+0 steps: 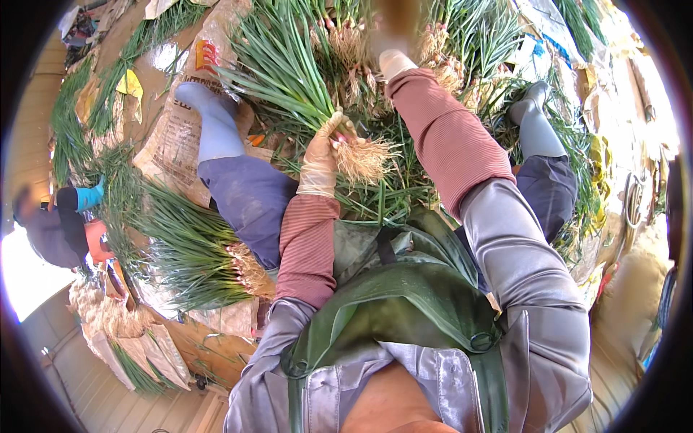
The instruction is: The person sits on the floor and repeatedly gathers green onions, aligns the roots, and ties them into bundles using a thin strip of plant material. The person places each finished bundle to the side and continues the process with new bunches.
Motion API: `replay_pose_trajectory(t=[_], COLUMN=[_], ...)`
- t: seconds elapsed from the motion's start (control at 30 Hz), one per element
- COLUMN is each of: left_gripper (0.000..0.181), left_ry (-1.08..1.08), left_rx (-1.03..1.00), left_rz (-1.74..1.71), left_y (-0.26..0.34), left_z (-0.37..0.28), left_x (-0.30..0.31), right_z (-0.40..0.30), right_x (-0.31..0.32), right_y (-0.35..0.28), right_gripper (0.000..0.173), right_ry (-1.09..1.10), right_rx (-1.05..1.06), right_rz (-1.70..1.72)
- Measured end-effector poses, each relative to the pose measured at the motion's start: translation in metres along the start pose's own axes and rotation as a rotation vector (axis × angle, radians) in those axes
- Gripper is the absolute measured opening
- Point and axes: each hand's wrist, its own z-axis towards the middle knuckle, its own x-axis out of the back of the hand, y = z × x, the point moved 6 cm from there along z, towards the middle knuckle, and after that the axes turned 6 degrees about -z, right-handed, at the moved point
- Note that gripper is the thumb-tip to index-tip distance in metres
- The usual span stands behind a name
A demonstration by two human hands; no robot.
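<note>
My left hand (323,154), in a pale thin glove, is closed around a bunch of green onions (295,81). Its long green leaves point up and to the left, and its pale stringy roots (365,158) hang out on the right. My right hand (396,62), gloved too, reaches out to the far heap of rooted green onions (346,43). A brown blur covers the area just past that hand, so its fingers and anything in them cannot be made out. Loose green leaves (363,200) lie between my legs.
A stacked pile of green onions (200,254) lies beside my left leg, roots towards me. A printed woven sack (178,130) is spread by my left boot (214,119). Another person (54,233) sits at the far left. Cable coils (632,200) hang at the right.
</note>
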Motion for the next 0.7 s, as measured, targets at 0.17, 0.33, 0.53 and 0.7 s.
replay_pose_trajectory(t=[0.17, 0.33, 0.53, 0.7], left_gripper=[0.021, 0.018, 0.02, 0.022], left_ry=[-0.146, -0.176, -0.058, -0.068], left_rx=[0.029, -0.02, 0.045, 0.025], left_rz=[-0.114, 0.104, 0.137, 0.224], left_y=[0.008, 0.015, 0.007, 0.008], left_z=[-0.022, -0.016, -0.04, -0.053], left_x=[-0.047, -0.016, -0.025, -0.013], right_z=[-0.037, -0.149, -0.164, -0.202], right_x=[0.074, 0.081, 0.093, 0.006], right_y=[-0.019, 0.038, 0.097, 0.074], right_gripper=[0.033, 0.029, 0.027, 0.046], right_ry=[0.372, -0.225, -0.13, -0.481], right_rx=[0.651, 0.907, 0.668, 0.344], right_rz=[-0.512, -0.886, -0.465, 0.303])
